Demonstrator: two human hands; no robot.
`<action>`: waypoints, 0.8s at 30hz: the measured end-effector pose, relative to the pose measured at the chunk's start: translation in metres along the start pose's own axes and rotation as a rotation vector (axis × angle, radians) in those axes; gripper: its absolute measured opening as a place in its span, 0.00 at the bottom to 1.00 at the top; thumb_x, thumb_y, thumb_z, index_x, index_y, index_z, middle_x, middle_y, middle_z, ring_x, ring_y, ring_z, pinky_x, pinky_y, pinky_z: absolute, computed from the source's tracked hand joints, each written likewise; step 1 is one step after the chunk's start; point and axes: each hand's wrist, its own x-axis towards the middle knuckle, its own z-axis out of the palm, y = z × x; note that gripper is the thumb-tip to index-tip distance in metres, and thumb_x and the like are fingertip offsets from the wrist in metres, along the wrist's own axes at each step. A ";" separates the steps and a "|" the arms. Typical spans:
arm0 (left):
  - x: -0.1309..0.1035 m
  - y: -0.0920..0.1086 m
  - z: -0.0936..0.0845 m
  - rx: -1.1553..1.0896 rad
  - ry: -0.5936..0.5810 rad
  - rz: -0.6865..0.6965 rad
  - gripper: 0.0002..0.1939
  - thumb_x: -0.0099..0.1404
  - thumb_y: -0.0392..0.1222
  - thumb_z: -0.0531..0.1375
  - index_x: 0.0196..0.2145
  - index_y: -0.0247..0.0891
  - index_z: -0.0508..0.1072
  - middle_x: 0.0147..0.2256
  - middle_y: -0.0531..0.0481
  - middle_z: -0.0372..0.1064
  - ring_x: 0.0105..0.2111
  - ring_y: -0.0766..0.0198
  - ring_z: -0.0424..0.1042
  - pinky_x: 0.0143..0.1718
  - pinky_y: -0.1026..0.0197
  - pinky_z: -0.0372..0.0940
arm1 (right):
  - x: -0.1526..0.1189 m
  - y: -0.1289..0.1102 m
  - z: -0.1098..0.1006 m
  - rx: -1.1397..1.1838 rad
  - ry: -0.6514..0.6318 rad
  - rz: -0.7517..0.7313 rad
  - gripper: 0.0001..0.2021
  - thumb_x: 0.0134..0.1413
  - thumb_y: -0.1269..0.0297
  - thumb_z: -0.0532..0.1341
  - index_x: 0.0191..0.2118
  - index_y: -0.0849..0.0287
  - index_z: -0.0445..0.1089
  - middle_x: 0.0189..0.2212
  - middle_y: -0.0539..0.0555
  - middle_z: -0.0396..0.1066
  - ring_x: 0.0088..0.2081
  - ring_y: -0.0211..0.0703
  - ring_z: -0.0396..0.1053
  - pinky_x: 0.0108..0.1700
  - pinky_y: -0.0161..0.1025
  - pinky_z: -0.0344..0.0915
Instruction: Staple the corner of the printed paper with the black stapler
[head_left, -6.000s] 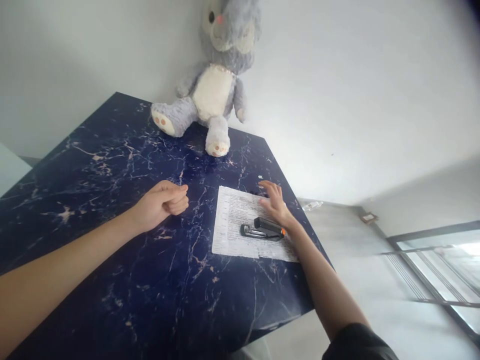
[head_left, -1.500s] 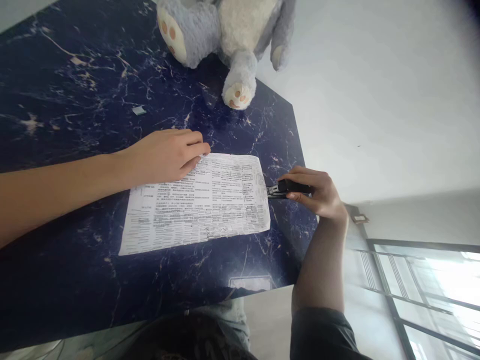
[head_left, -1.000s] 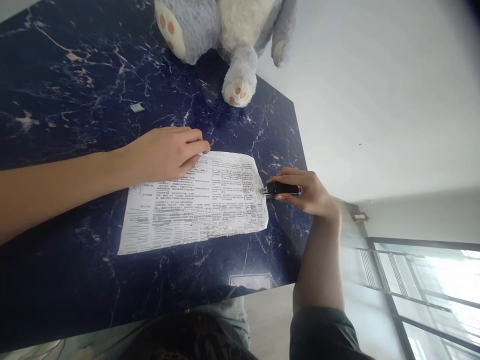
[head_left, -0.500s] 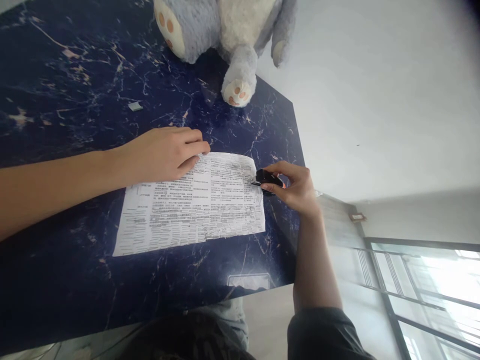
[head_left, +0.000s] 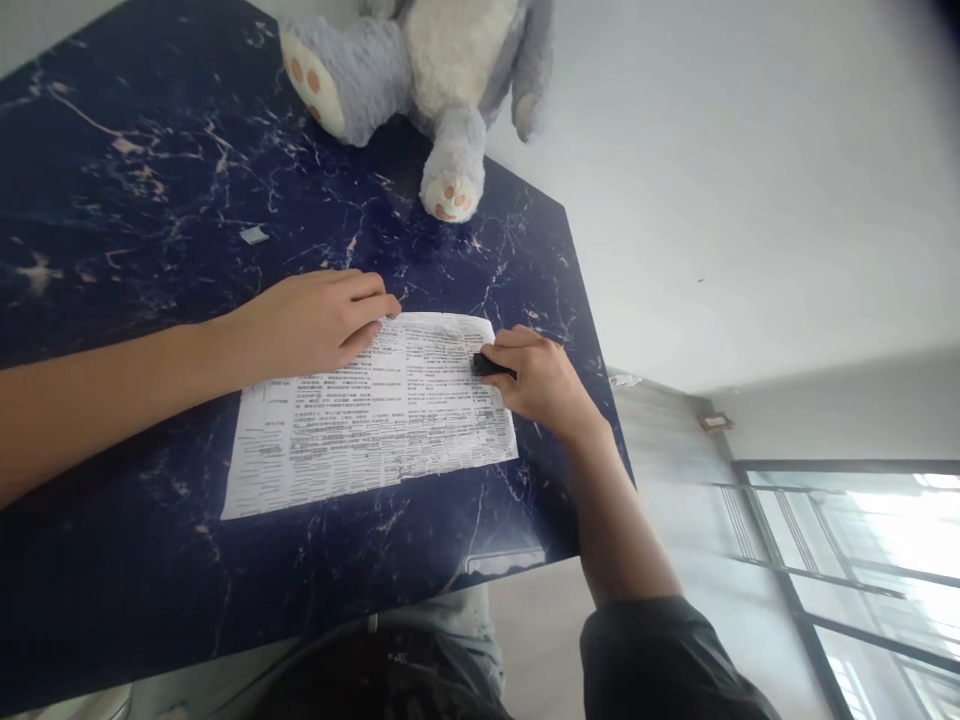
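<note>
A sheet of densely printed paper (head_left: 352, 430), its right edge a little uneven, lies on the dark blue marbled table (head_left: 180, 560). Across its upper left part rests my left hand (head_left: 322, 320), palm down with fingers slightly bent, pressing on the sheet and gripping nothing. At the paper's right edge, my right hand (head_left: 529, 370) is closed around a small black stapler (head_left: 491, 366). Its front end lies over the print near the upper right corner. My fingers hide most of its body, so whether its jaws are pressed together cannot be made out.
A grey and cream plush toy (head_left: 450, 120) sits at the table's far edge. Left of it lies a small pale piece (head_left: 254, 235). A flat, shiny rectangular object (head_left: 504, 562) is at the near edge. The table's right side borders a white wall (head_left: 712, 200).
My right hand has moved left with the stapler, from the paper's edge to over the sheet, and its fingers have closed more tightly. My left hand stays on the paper. The view has shifted slightly.
</note>
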 end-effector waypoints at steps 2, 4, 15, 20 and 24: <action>0.001 0.001 -0.002 0.001 0.002 0.002 0.25 0.82 0.49 0.48 0.59 0.41 0.81 0.54 0.42 0.78 0.51 0.49 0.79 0.62 0.44 0.72 | 0.000 0.005 -0.002 0.124 0.039 -0.018 0.07 0.65 0.68 0.68 0.45 0.55 0.84 0.37 0.55 0.73 0.42 0.51 0.72 0.43 0.47 0.68; 0.002 0.001 -0.002 0.000 -0.002 0.015 0.25 0.82 0.49 0.47 0.58 0.40 0.81 0.54 0.40 0.79 0.51 0.48 0.79 0.62 0.43 0.72 | -0.003 0.018 -0.006 0.296 0.111 -0.032 0.07 0.65 0.61 0.72 0.47 0.54 0.85 0.36 0.53 0.72 0.38 0.48 0.71 0.43 0.48 0.69; -0.001 0.012 -0.008 0.070 0.044 -0.024 0.22 0.81 0.42 0.50 0.50 0.42 0.86 0.58 0.37 0.77 0.58 0.40 0.73 0.64 0.34 0.67 | -0.014 0.057 -0.022 0.038 0.711 0.331 0.06 0.61 0.61 0.72 0.42 0.53 0.86 0.36 0.56 0.73 0.37 0.53 0.71 0.43 0.54 0.71; -0.002 0.027 0.003 -0.109 -0.010 -0.020 0.22 0.79 0.36 0.50 0.52 0.37 0.84 0.54 0.37 0.79 0.52 0.46 0.73 0.60 0.41 0.70 | -0.008 -0.030 -0.003 0.265 0.609 0.049 0.13 0.70 0.52 0.72 0.53 0.50 0.85 0.39 0.56 0.77 0.40 0.53 0.75 0.44 0.52 0.75; 0.002 0.022 0.006 -0.310 0.006 -0.087 0.20 0.78 0.36 0.50 0.51 0.40 0.82 0.53 0.41 0.81 0.51 0.50 0.75 0.57 0.45 0.70 | 0.003 -0.069 0.025 0.381 0.404 -0.109 0.14 0.72 0.50 0.71 0.54 0.51 0.85 0.37 0.55 0.77 0.39 0.51 0.75 0.45 0.50 0.76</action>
